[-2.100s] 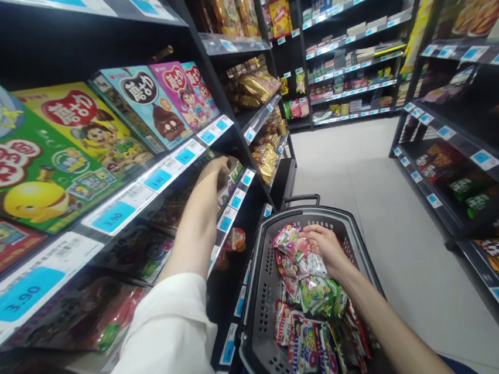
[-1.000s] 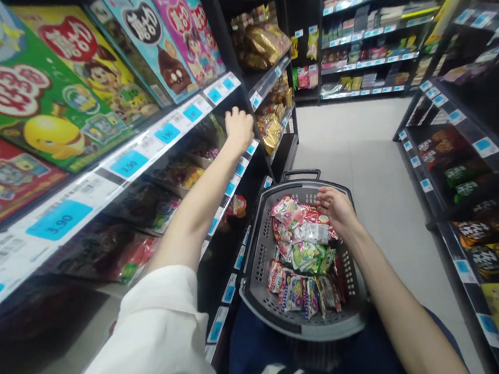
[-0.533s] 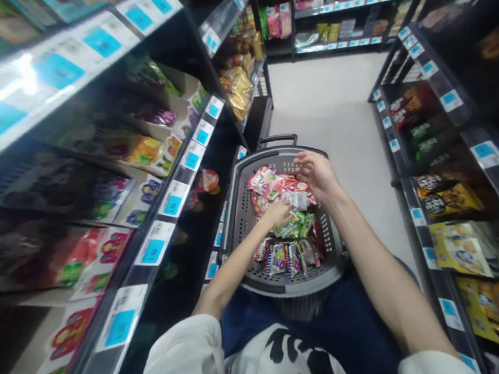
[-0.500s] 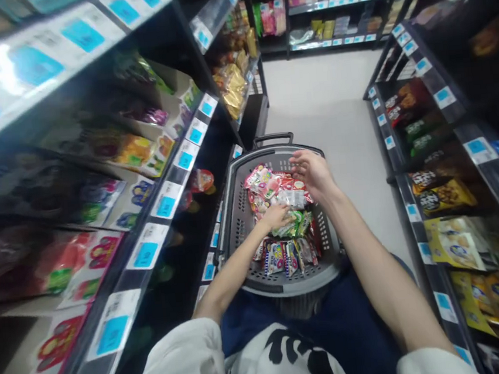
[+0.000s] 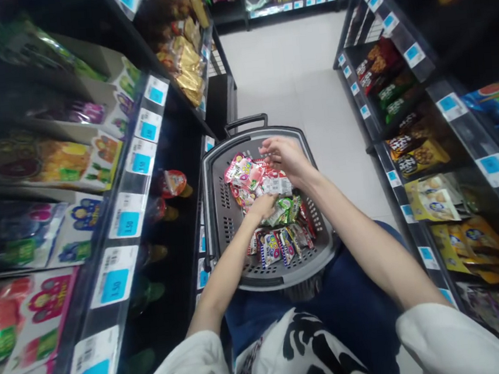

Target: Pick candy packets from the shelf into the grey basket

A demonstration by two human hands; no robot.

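Note:
A grey shopping basket (image 5: 218, 225) stands in front of my knees, with several small snack packets in it. My left hand (image 5: 265, 206) reaches into its middle and lies on the packets, beside a green packet (image 5: 283, 212); its fingertips are partly hard to make out. Over the basket's far right part, my right hand (image 5: 285, 157) is raised with fingers loosely curved and apart, holding nothing. A pink-and-white packet (image 5: 243, 171) lies at the far left inside, next to red packets (image 5: 267, 167) partly covered by my right hand. Striped blue-and-white packets (image 5: 271, 249) stand in the near part.
Shelves with price tags (image 5: 127, 223) and bagged sweets run close along the left. On the right, another shelf holds yellow snack bags (image 5: 436, 201). Pale floor (image 5: 291, 71) stretches ahead to a far shelf (image 5: 294, 6). The basket's black handle (image 5: 247, 122) lies at its far end.
The view has tilted down and shifted right, so the basket appears further left. My left hand's fingers have drawn in slightly from lying spread on the packets. My right hand stays raised over the basket.

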